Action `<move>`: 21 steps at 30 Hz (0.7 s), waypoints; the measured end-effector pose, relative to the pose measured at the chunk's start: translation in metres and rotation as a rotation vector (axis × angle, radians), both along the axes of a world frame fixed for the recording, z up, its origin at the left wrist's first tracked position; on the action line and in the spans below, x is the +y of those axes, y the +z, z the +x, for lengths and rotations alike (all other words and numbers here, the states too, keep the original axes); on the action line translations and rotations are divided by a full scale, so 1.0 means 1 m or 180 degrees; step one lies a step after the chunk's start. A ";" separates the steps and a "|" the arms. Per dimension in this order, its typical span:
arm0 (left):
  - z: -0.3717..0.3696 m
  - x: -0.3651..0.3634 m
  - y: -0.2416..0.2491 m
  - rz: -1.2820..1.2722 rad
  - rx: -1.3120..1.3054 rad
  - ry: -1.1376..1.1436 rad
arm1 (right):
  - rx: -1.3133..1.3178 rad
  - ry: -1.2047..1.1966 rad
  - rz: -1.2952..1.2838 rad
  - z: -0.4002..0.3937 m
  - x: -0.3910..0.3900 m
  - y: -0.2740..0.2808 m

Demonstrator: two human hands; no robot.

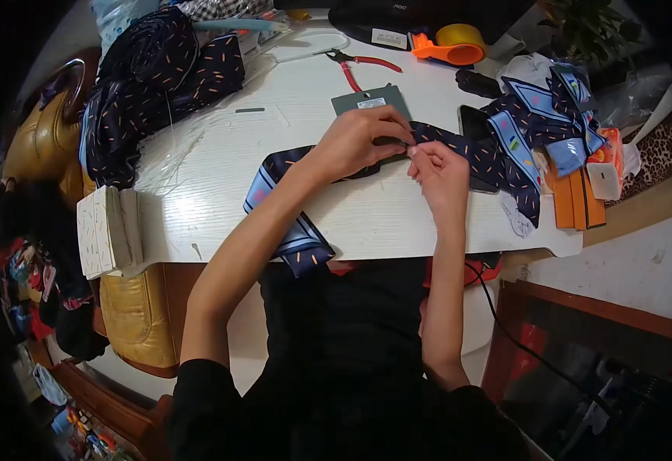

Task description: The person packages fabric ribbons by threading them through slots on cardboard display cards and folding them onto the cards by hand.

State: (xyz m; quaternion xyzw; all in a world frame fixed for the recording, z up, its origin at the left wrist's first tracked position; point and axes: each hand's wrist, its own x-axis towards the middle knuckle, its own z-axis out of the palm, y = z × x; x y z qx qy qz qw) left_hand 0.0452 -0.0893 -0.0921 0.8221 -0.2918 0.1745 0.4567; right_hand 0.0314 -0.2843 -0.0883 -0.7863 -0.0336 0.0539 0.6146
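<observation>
A long, narrow navy scarf with orange dashes and light blue borders lies across the white table. Its left end hangs over the front edge, and the other end spreads to the right. My left hand is closed, with fingertips pinched at the middle of the scarf. Close beside it, my right hand is also closed, thumb and finger pinching at the same spot. The tiny part between the fingertips is hidden. Partly under my left hand lies a dark green card with a white label.
Red-handled cutting pliers lie behind the card. An orange tape dispenser stands at the back. Rolled patterned fabric fills the back left, near clear plastic strands. Stacked cards sit front left. A phone and orange boxes are right.
</observation>
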 end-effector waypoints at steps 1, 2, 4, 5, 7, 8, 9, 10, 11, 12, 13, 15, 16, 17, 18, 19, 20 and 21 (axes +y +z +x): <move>-0.001 0.000 0.002 0.0095 -0.0041 0.0062 | 0.0085 0.0007 -0.0046 0.000 -0.001 0.001; -0.003 -0.001 0.003 0.0188 -0.0081 0.0121 | 0.0128 0.0039 0.0035 0.000 -0.001 0.003; -0.004 -0.003 0.003 0.0318 -0.0098 0.0205 | 0.0203 0.0098 0.0193 0.000 -0.002 0.004; -0.004 -0.005 0.003 0.0357 -0.0068 0.0234 | 0.0165 0.0096 0.0189 0.000 -0.002 0.003; -0.004 -0.007 0.000 0.0392 -0.0053 0.0291 | 0.0092 0.0106 0.0183 0.000 -0.001 0.000; -0.004 -0.007 0.000 0.0391 -0.0073 0.0315 | 0.0051 0.0122 0.0175 -0.001 -0.002 0.000; -0.003 -0.007 -0.002 0.0391 -0.0091 0.0337 | 0.0012 0.0135 0.0168 -0.001 -0.003 0.000; -0.002 -0.007 -0.005 0.0343 -0.0069 0.0360 | -0.0029 0.0145 0.0160 -0.002 -0.003 0.000; -0.001 -0.007 -0.007 0.0294 -0.0049 0.0385 | -0.0127 0.0093 0.0142 -0.003 -0.004 -0.002; -0.001 -0.006 -0.006 0.0247 -0.0031 0.0410 | -0.0227 0.0042 0.0125 -0.005 -0.004 -0.004; -0.001 -0.005 -0.005 0.0231 0.0081 0.0409 | -0.0326 -0.0009 0.0109 -0.007 -0.004 -0.006; 0.000 -0.004 -0.003 0.0191 0.0310 0.0419 | -0.0339 -0.0078 0.0087 -0.010 -0.003 -0.008; 0.001 -0.002 -0.003 0.0018 0.0476 0.0375 | -0.0343 -0.0112 0.0071 -0.011 -0.002 -0.009; 0.003 0.000 -0.003 -0.0156 0.0642 0.0327 | -0.0330 -0.0111 0.0055 -0.012 -0.001 -0.008; 0.004 0.000 -0.001 -0.0330 0.0807 0.0275 | -0.0319 -0.0114 0.0039 -0.012 0.000 -0.007; 0.003 -0.001 0.000 -0.0326 0.0827 0.0304 | -0.0310 -0.0117 0.0027 -0.011 0.001 -0.007; 0.002 -0.002 0.002 -0.0317 0.0846 0.0336 | -0.0368 -0.0095 -0.0089 -0.011 0.001 -0.007; 0.002 -0.002 0.003 -0.0306 0.0864 0.0366 | -0.0427 -0.0076 -0.0202 -0.011 0.001 -0.008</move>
